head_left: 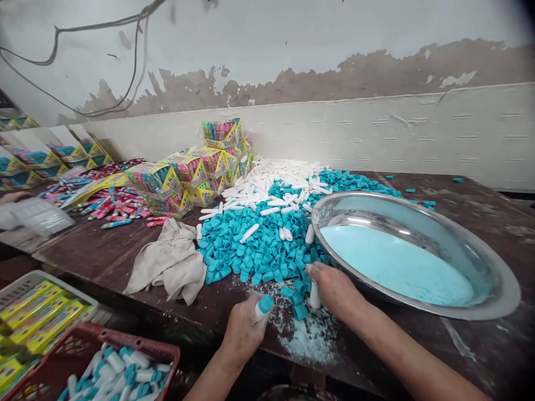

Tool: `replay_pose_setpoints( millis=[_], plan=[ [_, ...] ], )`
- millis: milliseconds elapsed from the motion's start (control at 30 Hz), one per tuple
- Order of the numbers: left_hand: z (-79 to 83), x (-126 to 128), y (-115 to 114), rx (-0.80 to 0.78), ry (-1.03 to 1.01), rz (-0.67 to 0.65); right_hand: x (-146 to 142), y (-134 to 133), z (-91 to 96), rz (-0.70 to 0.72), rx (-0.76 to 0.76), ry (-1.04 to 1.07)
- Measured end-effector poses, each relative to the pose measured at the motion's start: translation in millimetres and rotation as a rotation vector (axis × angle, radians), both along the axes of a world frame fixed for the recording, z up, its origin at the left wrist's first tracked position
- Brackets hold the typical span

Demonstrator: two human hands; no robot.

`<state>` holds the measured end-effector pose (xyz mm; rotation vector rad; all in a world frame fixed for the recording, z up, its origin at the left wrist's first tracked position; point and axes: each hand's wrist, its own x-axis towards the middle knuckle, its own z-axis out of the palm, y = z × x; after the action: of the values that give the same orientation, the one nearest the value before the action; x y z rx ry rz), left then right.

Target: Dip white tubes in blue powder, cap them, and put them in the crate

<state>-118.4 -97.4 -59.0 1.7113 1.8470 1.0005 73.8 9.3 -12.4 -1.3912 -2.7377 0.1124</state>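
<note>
My left hand (244, 328) is closed around a small white tube with a teal cap (263, 306), held at the table's front edge. My right hand (334, 287) is closed on another white tube (314, 295), its fingers at the near edge of the heap of teal caps (259, 245). Behind the caps lies a pile of white tubes (276, 178). A wide steel basin (493, 301) holding pale blue powder (397, 262) is tilted at the right, touching my right hand's side.
A beige rag (171, 262) lies left of the caps. Stacked colourful boxes (196, 172) and loose pink tubes (117, 203) fill the back left. A red crate (167, 351) of capped tubes and a tray of yellow packs (42, 312) sit below. Spilled powder (309, 334) dusts the table edge.
</note>
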Motion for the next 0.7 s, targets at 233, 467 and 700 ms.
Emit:
replay_pose_setpoints(
  millis=[233, 467, 700],
  plan=[
    [-10.3, 11.0, 2.6, 0.056, 0.003, -0.016, -29.8, 22.2, -14.5, -0.075, -0.036, 0.057],
    [-16.3, 10.4, 2.8, 0.139, -0.016, 0.047, -33.7, 20.9, -17.5, -0.013, -0.077, 0.116],
    [-16.7, 9.0, -1.9, 0.152, -0.049, 0.074, -6.5, 19.5, -9.2, -0.085, -0.148, 0.311]
  ],
)
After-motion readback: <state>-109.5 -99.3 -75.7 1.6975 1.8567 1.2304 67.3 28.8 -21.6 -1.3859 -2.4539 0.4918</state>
